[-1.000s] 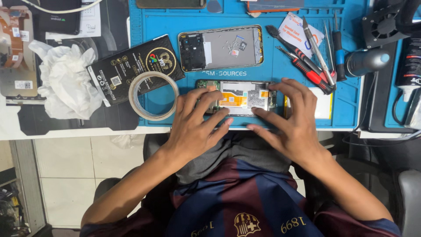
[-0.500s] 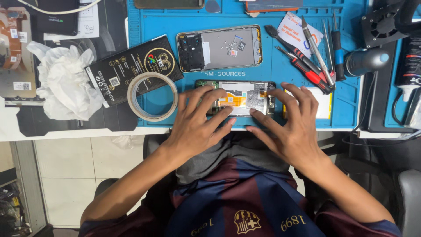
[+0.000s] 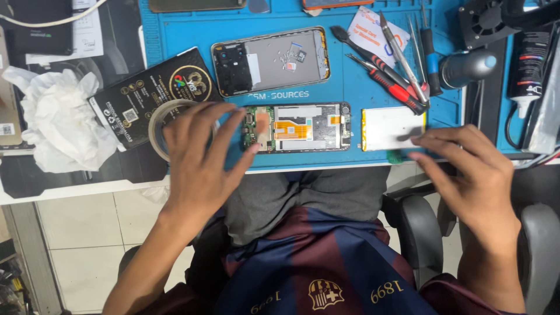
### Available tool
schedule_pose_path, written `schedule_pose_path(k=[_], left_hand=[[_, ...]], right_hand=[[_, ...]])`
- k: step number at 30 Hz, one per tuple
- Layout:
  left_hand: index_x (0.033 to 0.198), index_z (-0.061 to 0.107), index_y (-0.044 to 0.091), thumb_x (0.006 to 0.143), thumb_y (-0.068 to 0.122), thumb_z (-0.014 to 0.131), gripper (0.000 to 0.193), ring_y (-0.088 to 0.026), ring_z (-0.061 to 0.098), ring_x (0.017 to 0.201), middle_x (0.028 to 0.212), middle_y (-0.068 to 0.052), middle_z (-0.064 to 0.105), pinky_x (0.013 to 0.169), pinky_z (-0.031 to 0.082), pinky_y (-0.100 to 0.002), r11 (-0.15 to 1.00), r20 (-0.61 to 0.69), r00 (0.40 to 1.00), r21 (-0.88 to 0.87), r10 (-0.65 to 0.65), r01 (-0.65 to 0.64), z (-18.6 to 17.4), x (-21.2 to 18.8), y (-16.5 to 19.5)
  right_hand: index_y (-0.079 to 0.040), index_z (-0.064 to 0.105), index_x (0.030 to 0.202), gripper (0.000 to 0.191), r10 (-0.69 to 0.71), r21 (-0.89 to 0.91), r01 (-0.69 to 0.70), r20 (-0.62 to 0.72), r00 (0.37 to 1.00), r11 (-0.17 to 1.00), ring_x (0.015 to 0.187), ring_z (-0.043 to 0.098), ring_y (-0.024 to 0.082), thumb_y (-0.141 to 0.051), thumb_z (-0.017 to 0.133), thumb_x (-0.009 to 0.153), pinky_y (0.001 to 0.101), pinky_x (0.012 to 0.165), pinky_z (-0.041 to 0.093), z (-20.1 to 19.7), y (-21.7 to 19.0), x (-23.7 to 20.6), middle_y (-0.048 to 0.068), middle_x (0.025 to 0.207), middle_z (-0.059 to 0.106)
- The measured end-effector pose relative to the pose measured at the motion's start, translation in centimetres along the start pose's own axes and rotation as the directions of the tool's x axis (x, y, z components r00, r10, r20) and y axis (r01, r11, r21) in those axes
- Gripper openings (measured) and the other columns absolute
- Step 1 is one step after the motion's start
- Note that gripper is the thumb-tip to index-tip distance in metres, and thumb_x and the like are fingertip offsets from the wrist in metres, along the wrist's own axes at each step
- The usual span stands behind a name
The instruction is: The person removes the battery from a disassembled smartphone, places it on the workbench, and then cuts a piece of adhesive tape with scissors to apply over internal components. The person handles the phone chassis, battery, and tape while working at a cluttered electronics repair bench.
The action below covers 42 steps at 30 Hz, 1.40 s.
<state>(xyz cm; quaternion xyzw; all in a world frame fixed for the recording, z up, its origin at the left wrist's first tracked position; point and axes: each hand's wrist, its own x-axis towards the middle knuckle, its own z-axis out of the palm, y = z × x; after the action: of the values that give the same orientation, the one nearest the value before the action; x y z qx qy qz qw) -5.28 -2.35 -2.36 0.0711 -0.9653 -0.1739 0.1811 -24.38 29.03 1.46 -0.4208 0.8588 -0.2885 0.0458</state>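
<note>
An opened phone (image 3: 297, 128) with bare circuit board and orange flex cable lies on the blue mat (image 3: 350, 87) near the table's front edge. My left hand (image 3: 198, 157) hovers left of it, fingers spread, fingertips close to its left end and over a roll of clear tape (image 3: 160, 122). My right hand (image 3: 466, 175) is off to the right, fingers apart, empty, its fingertips near a white flat battery (image 3: 392, 128). Further back on the mat rests the phone's back cover (image 3: 270, 60), inner side up.
A black box (image 3: 146, 96) and crumpled white tissue (image 3: 58, 125) sit to the left. Red-handled tools, tweezers and screwdrivers (image 3: 396, 64) lie at the mat's right, beside a dark cylinder (image 3: 466, 67) and a small fan (image 3: 484, 20). Chair arms flank my lap.
Both hands have lifted off the opened phone and moved apart, the left to the left, the right to the right. The phone now lies uncovered.
</note>
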Motion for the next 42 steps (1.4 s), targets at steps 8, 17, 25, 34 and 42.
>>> schedule_pose_path(k=[8,17,25,34,42], left_hand=[[0.139,0.061,0.002,0.091,0.026,0.086,0.059,-0.03,0.051,0.119,0.13,-0.011,0.057,0.098,0.037,-0.048,0.987,-0.007,0.988,0.044,-0.156,0.156,-0.7,-2.4,-0.2],[0.138,0.06,0.003,0.089,0.033,0.087,0.063,-0.032,0.051,0.126,0.136,-0.012,0.054,0.103,0.039,-0.049,0.998,-0.014,1.0,-0.061,0.026,-0.026,-0.8,-1.5,1.7],[0.139,0.059,0.0,0.089,0.035,0.08,0.064,-0.032,0.048,0.132,0.14,-0.013,0.054,0.106,0.039,-0.048,0.982,0.078,0.989,-0.148,0.126,-0.114,-0.1,1.2,2.4],[0.109,0.074,0.0,0.094,0.032,0.077,0.036,-0.029,0.049,0.13,0.133,-0.01,0.059,0.106,0.04,-0.047,0.983,0.075,0.98,-0.025,0.185,-0.183,2.0,2.3,1.6],[0.111,0.076,0.003,0.092,0.031,0.077,0.034,-0.033,0.046,0.134,0.135,-0.014,0.055,0.102,0.037,-0.052,0.992,0.052,0.997,-0.109,0.063,-0.057,2.0,2.9,1.4]], right_hand=[[-0.005,0.076,0.101,0.025,-0.109,-0.036,0.113,0.098,0.989,0.993,0.109,0.063,0.027,-0.006,0.084,0.076,0.0396,0.093,0.052,0.9,1.2,-0.6,0.009,0.115,0.068],[0.003,0.067,0.093,0.014,-0.13,-0.046,0.131,0.009,0.991,0.99,0.103,0.069,0.031,0.009,0.075,0.083,0.0385,0.084,0.055,-1.0,-1.3,0.3,0.016,0.112,0.069],[0.007,0.051,0.108,0.012,-0.219,0.094,0.235,-0.15,0.964,0.967,0.092,0.074,0.025,0.015,0.06,0.106,0.0295,0.079,0.057,-1.0,-0.7,1.5,0.019,0.099,0.071],[0.009,0.057,0.113,0.008,0.086,0.164,-0.047,-0.24,0.967,0.985,0.078,0.063,0.011,0.005,0.06,0.119,0.0214,0.069,0.048,1.6,1.4,4.1,0.013,0.092,0.068],[0.004,0.065,0.117,0.007,0.286,0.155,-0.263,-0.154,0.946,0.952,0.065,0.062,0.009,-0.002,0.064,0.115,0.0263,0.062,0.046,2.1,1.9,3.0,0.01,0.081,0.068]])
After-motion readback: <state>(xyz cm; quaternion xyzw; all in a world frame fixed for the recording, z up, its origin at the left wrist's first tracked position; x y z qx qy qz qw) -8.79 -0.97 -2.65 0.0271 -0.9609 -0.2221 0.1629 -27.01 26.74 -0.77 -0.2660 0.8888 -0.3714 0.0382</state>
